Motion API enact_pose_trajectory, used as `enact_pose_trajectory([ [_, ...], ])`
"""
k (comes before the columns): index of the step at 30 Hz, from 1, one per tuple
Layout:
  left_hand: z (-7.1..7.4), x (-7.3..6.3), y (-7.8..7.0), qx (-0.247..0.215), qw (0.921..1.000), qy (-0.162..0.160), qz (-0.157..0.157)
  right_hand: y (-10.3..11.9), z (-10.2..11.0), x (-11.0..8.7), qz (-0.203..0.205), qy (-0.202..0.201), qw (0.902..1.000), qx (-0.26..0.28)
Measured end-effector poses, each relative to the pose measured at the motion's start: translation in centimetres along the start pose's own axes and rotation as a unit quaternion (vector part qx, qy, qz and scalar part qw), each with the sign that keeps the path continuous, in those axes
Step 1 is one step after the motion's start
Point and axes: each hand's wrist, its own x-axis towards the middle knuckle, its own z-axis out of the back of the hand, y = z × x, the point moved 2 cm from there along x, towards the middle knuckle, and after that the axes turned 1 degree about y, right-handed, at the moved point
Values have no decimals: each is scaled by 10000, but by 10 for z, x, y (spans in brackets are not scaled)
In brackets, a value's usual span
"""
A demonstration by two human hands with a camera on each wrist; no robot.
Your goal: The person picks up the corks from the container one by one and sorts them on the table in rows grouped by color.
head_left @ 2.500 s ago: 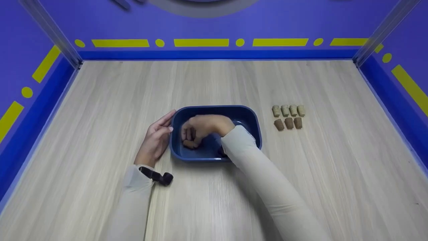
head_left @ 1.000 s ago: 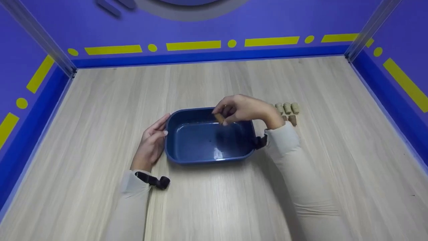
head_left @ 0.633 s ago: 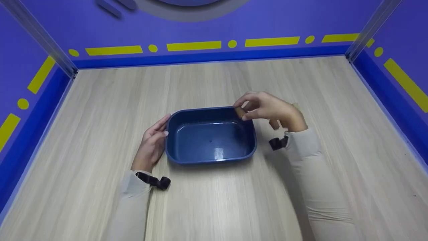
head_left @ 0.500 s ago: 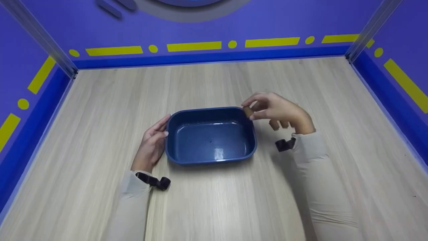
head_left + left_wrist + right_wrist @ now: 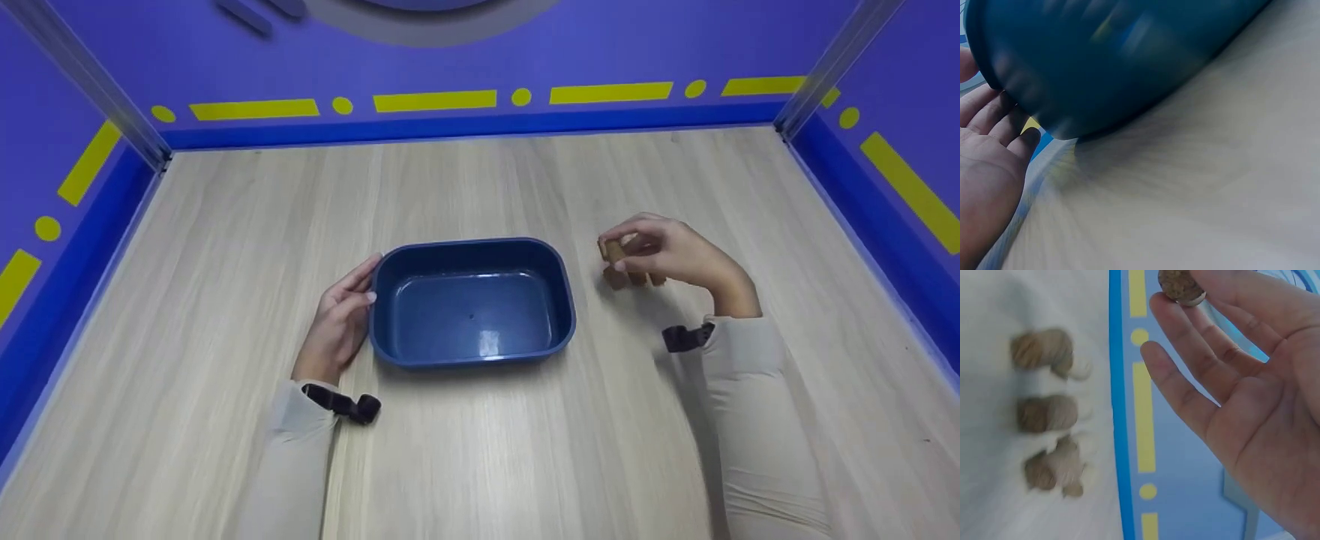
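Note:
My left hand (image 5: 341, 319) rests its straight fingers and thumb tip against the left end of a dark blue plastic tub (image 5: 442, 319). Nothing shows inside the tub. In the left wrist view the fingers (image 5: 994, 115) touch its outer wall. Right of the tub, my right hand (image 5: 675, 255) pinches a brown cork (image 5: 616, 253) between thumb and fingertips, just above the corks on the table. Brown corks (image 5: 614, 279) stick out below the hand, which hides the paler row behind. The right wrist view shows three blurred brown corks (image 5: 1047, 413) lined up, pale ends behind them.
The wood-grain table (image 5: 480, 450) is bounded by a blue back wall (image 5: 450, 124) with yellow marks and similar walls at both sides. A black wrist camera (image 5: 364, 409) sits on the left wrist, another camera (image 5: 679, 339) on the right.
My right hand has lifted the brown cork out of the tub and carried it right, over the rim, to the cork rows. The left hand stays at the tub's left end.

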Motion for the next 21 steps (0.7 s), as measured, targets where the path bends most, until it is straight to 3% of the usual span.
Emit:
enact_pose_trajectory([
  [5,1,0,0,82,10000,-16,43,-18,4,-8,-169,-157,9997,-56],
  [9,2,0,2,161,9999,32,3,-28,7,-13,-75,-311,9995,-39],
  [16,4,1,4,-30,9994,241,-250,-43,10,-23,-122,-505,9986,128],
  [21,3,1,2,101,9998,163,-112,-53,12,-30,-359,-569,9977,85],
])
